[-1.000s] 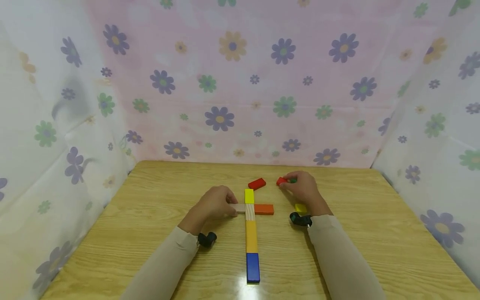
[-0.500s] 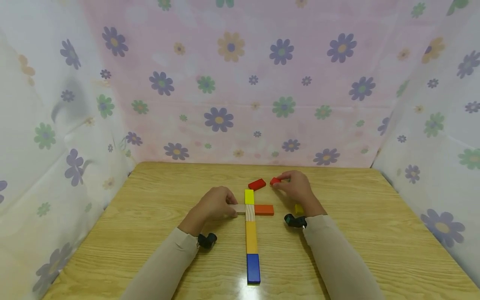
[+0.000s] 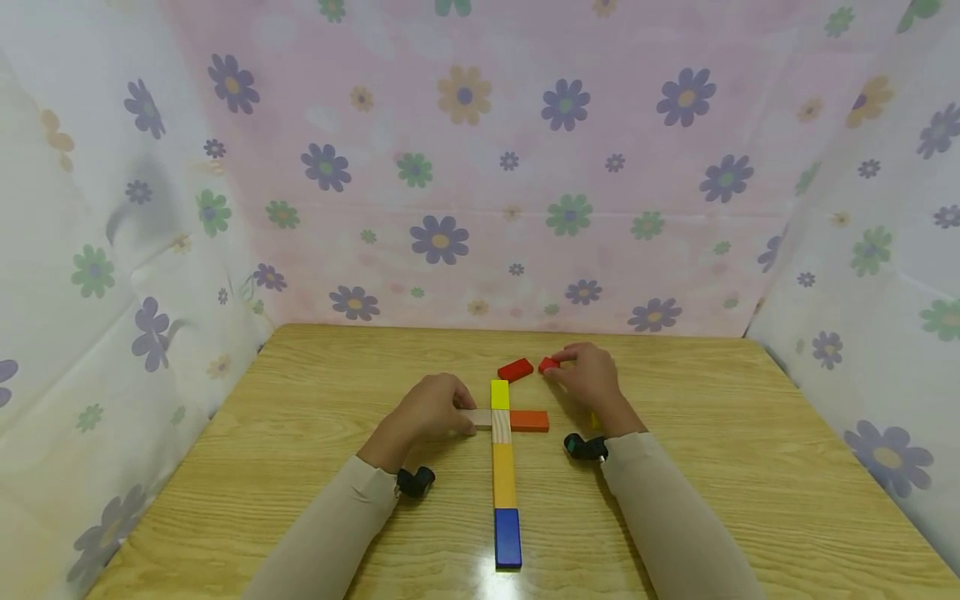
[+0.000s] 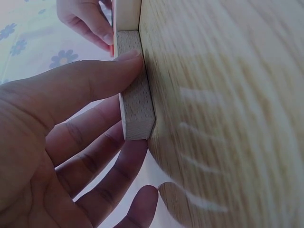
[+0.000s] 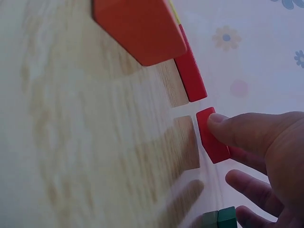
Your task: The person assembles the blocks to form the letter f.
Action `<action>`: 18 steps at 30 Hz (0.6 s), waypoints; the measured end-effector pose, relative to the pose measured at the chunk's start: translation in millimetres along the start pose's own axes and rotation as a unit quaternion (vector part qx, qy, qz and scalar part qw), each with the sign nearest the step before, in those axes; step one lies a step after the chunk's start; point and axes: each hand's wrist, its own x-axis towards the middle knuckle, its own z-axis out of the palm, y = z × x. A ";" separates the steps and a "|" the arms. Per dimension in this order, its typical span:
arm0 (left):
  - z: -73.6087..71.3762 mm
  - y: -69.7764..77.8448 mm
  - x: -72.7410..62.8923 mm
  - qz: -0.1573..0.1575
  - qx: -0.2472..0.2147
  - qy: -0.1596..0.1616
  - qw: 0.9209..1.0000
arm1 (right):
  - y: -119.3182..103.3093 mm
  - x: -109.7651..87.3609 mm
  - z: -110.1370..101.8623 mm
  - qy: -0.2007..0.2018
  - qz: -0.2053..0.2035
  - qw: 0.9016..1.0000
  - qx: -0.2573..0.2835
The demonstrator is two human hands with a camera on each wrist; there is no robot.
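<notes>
My left hand [image 3: 429,406] pinches a pale wooden block [image 3: 483,418] that lies flat, forming the left arm of a cross of blocks. In the left wrist view, the thumb presses one long side of the pale block [image 4: 137,95], with fingers behind it. Toward the back, my right hand [image 3: 591,379] holds a small red block [image 3: 548,365] between thumb and finger. A longer red block [image 3: 515,370] lies slanted just left of it, a narrow gap between them in the right wrist view. The cross also has yellow [image 3: 500,394], orange-red [image 3: 529,421] and striped wooden [image 3: 500,427] blocks.
An orange-yellow stretch [image 3: 504,475] and a blue block [image 3: 507,537] continue the cross toward me. A green block [image 5: 227,217] lies by the right fingers. Another yellow block [image 3: 596,422] is mostly hidden behind the right wrist. Flowered cloth [image 3: 517,167] surrounds the table [image 3: 337,358].
The right hand has moved left with the small red block, bringing it close to the longer red block. The left hand stays on the pale block.
</notes>
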 end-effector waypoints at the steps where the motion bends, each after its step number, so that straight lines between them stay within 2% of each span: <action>1: 0.0 0.2 -0.3 -0.001 0.000 0.000 1.000 | -0.1 0.0 0.3 0.002 -0.003 1.000 -0.007; 18: -1.4 0.3 0.0 -0.001 -0.002 -0.001 1.000 | 4.0 2.7 4.8 0.001 0.000 1.000 -0.029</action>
